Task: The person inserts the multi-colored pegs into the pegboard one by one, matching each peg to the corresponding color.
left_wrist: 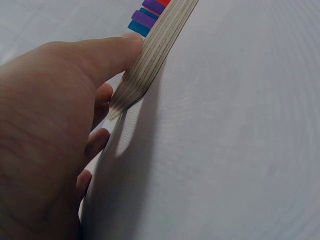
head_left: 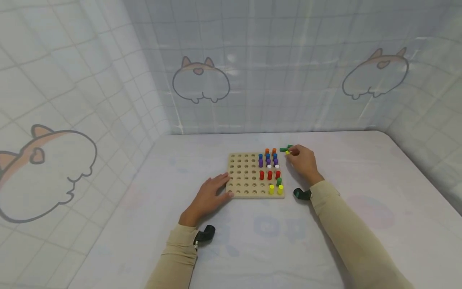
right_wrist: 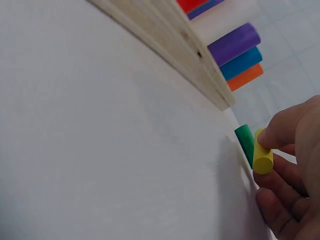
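A wooden pegboard (head_left: 246,195) lies flat, its coloured pegs standing in rows along the right side. My left hand (head_left: 208,197) rests at the board's left edge, thumb by the near corner and fingers fairly straight. In the left wrist view the thumb (left_wrist: 107,57) touches the board's edge. Past the board's far right corner, my right hand (head_left: 303,160) pinches a yellow peg (right_wrist: 263,155) between thumb and fingers. Right beside that peg, a green peg (right_wrist: 244,140) lies on the table.
Two orange pegs stand in the far row; blue, purple, white, red (head_left: 270,175), green (head_left: 279,182) and yellow pegs (head_left: 271,189) follow towards me. Round holes (head_left: 238,172) fill the board's left part. Loose green pegs (head_left: 284,149) lie beyond the right hand. A patterned curtain (head_left: 274,88) hangs behind the table.
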Demonstrator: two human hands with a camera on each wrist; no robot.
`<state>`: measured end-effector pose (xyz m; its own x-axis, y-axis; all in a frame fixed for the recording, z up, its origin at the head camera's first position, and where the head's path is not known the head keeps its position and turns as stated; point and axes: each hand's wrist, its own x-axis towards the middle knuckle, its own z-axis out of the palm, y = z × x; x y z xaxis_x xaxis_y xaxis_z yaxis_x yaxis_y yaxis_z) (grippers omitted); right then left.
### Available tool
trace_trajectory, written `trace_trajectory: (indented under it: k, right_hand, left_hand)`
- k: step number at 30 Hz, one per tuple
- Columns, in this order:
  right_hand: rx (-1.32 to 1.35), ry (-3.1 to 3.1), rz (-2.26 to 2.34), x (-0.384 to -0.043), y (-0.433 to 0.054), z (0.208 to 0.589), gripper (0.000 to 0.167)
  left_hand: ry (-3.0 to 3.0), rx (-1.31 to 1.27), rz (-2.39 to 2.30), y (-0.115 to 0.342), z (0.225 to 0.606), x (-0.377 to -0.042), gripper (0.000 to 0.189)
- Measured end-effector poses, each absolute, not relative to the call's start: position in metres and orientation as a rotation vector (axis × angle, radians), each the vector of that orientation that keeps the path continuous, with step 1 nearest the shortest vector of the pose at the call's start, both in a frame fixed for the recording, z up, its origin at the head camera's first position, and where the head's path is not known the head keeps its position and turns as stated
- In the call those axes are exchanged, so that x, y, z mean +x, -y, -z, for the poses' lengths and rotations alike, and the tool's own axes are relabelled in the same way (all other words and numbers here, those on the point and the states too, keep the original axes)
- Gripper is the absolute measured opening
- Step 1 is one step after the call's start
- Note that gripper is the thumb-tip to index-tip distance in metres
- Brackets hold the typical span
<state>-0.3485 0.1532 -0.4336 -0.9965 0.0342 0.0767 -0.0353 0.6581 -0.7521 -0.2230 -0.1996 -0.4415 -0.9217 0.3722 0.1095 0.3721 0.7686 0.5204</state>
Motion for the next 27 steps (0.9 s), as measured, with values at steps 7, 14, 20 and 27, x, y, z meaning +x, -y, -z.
trace_trajectory:
  k: [7, 14, 20, 27]
  right_hand:
    - [0.060, 2.765, -1.365, -0.338, -0.160, 0.431, 0.034]
    - [0.096, 2.702, -1.590, -0.322, -0.172, 0.427, 0.042]
    - [0.052, 2.698, -1.719, -0.313, -0.176, 0.425, 0.044]
    - [-0.003, 2.686, -1.828, -0.301, -0.174, 0.424, 0.041]
  left_hand:
    - [-2.950, 0.612, -0.872, 0.200, 0.441, -0.222, 0.067]
    - [-2.937, 0.620, -0.898, 0.202, 0.442, -0.224, 0.068]
    - [-2.936, 0.637, -0.905, 0.203, 0.443, -0.225, 0.068]
    - [-2.935, 0.654, -0.895, 0.202, 0.440, -0.224, 0.068]
